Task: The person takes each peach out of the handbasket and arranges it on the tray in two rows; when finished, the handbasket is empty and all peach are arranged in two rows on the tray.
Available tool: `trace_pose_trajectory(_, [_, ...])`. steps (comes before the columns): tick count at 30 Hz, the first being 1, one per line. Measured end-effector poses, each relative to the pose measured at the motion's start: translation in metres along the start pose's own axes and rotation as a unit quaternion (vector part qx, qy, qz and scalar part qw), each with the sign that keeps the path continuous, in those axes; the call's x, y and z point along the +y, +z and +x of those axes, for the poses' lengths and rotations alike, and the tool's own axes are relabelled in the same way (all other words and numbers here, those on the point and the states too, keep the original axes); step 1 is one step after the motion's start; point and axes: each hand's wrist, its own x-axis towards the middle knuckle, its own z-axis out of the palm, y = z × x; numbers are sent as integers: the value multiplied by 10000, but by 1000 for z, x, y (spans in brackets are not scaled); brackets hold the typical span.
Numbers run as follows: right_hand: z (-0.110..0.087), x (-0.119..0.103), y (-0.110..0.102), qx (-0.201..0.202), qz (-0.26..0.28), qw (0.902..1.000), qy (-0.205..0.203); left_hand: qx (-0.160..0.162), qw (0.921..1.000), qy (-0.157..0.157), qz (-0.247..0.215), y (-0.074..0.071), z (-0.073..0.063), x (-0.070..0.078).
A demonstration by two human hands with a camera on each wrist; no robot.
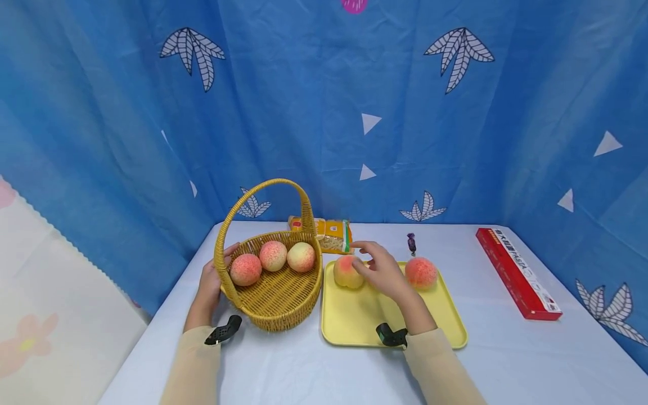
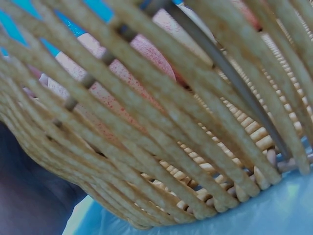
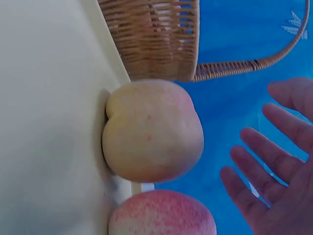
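A yellow wicker basket point(image 1: 283, 304) with a tall hoop handle stands left of centre, with three peaches point(image 1: 273, 256) inside along its far side. My left hand point(image 1: 208, 284) holds the basket's left side, fingers at the rim; in the left wrist view the woven wall point(image 2: 161, 122) hides most of that hand. On the yellow tray point(image 1: 354, 326) sit a pale peach point(image 1: 347, 273) at the left and a redder peach point(image 1: 421, 273) at the right. Over the pale peach hovers my right hand point(image 1: 381, 271), its fingers spread and apart from the fruit in the right wrist view.
Behind the basket lies an orange bag of pasta point(image 1: 334, 236). A small purple wrapped candy point(image 1: 412, 243) is beyond the tray. At the right, a long red pasta box point(image 1: 516, 273) lies slanted on the white table point(image 1: 273, 365). Blue curtains enclose the back.
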Motion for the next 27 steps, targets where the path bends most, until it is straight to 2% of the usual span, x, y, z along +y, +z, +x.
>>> trace_pose_trajectory(6, [4, -7, 8, -54, 197, 9995, -222, -139, 9999, 74, 48, 2, 2, 0])
trace_pose_trajectory(10, [15, -13, 16, -334, 444, 9982, -234, -41, 9998, 108, 185, -1, -1, 1])
trace_pose_trajectory(14, [27, -18, 25, -695, 674, 9953, -77, -79, 9994, 105, 307, -4, -4, 1])
trace_pose_trajectory(20, [42, -25, 41, -1293, 203, 9913, -147, -188, 9993, 26, 313, -2, -7, 3])
trace_pose_trajectory(24, [52, -30, 51, -1469, -63, 9889, -207, -188, 9993, -5, 315, 0, -10, 12])
trace_pose_trajectory(27, [60, -33, 58, -1613, -167, 9864, -256, -135, 9993, -6, 337, -2, -7, 8])
